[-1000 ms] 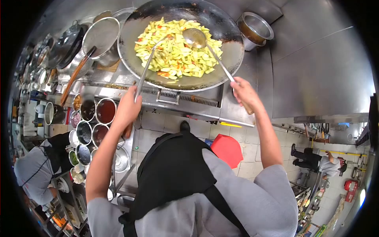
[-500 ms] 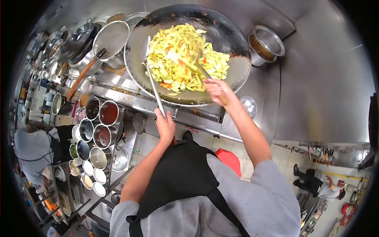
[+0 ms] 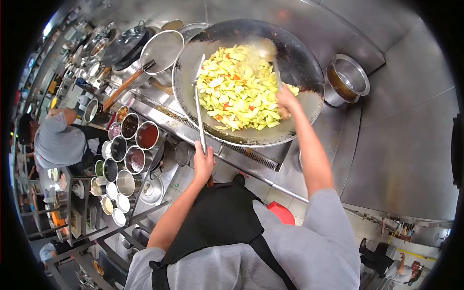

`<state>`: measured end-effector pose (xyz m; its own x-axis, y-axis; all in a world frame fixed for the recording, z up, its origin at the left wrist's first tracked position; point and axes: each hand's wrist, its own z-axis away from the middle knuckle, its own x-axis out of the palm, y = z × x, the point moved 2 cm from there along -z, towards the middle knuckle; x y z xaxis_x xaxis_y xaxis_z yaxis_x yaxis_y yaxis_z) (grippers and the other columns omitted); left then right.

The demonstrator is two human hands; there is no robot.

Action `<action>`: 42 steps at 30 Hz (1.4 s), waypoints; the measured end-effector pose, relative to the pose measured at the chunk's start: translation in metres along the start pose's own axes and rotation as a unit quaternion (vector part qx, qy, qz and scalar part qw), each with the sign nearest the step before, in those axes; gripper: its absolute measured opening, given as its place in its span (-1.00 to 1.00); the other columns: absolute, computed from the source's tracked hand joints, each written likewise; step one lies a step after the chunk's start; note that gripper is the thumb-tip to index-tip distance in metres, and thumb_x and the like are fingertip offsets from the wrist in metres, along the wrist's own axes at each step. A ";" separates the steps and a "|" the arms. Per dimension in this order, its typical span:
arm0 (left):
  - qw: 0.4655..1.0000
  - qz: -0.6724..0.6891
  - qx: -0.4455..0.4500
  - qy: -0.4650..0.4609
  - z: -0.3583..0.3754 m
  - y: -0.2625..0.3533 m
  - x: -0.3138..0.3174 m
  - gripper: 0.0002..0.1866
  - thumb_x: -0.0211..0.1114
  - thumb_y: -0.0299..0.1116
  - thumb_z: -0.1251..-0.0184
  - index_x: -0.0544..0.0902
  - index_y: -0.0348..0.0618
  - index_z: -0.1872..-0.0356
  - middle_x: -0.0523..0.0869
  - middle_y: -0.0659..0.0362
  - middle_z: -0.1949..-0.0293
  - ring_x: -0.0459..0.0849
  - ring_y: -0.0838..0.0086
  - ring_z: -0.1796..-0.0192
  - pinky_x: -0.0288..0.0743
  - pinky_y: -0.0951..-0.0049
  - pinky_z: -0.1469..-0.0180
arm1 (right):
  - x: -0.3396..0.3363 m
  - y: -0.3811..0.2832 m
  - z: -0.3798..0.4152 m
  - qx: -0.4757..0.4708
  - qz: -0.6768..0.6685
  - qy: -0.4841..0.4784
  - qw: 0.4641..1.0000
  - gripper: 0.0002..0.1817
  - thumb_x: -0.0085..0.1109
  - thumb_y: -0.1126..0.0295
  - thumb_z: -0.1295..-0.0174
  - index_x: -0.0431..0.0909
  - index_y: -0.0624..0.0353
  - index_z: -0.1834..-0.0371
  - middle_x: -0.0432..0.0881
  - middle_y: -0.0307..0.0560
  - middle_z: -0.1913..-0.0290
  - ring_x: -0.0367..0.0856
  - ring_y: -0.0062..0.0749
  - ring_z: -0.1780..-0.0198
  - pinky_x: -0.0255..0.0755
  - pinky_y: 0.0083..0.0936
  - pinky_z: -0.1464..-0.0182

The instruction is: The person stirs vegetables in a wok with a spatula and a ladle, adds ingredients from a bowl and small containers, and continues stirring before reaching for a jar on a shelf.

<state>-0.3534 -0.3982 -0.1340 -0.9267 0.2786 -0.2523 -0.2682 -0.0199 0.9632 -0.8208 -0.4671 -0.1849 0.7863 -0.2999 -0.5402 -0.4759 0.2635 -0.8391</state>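
Observation:
A large wok (image 3: pixel 302 63) holds a heap of yellow-green vegetable slices (image 3: pixel 237 92) with a few orange-red pieces among them. My left hand (image 3: pixel 204 163) is closed round the long handle of a wok spatula (image 3: pixel 201 121), whose blade lies against the wok's left side beside the slices. Over the wok's right half, my right hand (image 3: pixel 287 100) grips the handle of a ladle (image 3: pixel 267 50). Its round bowl is at the far edge of the heap, smeared by motion or steam.
A wood-handled strainer (image 3: pixel 163 52) rests left of the wok. Several metal pots of sauces and seasonings (image 3: pixel 147 135) stand at the lower left. Stacked metal pots (image 3: pixel 347 79) sit to the right. Other people are at the far left (image 3: pixel 60 140) and lower right (image 3: pixel 401 270).
My right hand and the ladle have moved to the far side of the heap. My left hand keeps the spatula at the wok's left. The whole view has shifted slightly.

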 end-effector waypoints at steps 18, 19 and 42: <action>0.990 0.019 0.002 -0.139 -0.014 0.006 -0.039 -0.74 0.31 -0.28 -0.53 0.41 -0.17 0.13 0.51 0.26 0.56 0.52 0.61 0.63 0.39 0.47 0.56 | -0.084 -0.309 0.352 0.135 0.344 -0.029 0.929 -0.49 0.15 0.15 -0.47 0.34 0.01 -0.42 0.69 0.39 0.23 0.67 0.32 0.07 0.52 0.10 0.01; 0.990 0.023 -0.001 -0.142 -0.014 0.004 -0.038 -0.74 0.31 -0.28 -0.54 0.41 -0.17 0.13 0.52 0.25 0.55 0.52 0.61 0.63 0.39 0.47 0.56 | -0.082 -0.312 0.370 0.156 0.374 -0.044 0.913 -0.49 0.13 0.15 -0.48 0.35 0.03 -0.43 0.70 0.38 0.23 0.68 0.32 0.07 0.52 0.10 0.01; 0.992 0.017 0.007 -0.126 -0.018 -0.027 -0.031 -0.71 0.32 -0.24 -0.53 0.41 -0.19 0.06 0.67 0.00 0.40 0.68 0.10 0.36 0.52 0.13 0.21 | 0.078 -0.161 0.244 0.303 -0.156 0.105 0.934 -0.63 0.07 0.27 -0.48 0.20 0.14 -0.20 0.47 -0.13 0.47 0.44 -0.38 0.62 0.48 -0.28 0.62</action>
<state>-0.3224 -0.4237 -0.1544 -0.8389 0.5100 -0.1904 -0.2328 -0.0200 0.9723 -0.5866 -0.3095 -0.0766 0.7240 -0.6060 -0.3296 0.1238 0.5842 -0.8021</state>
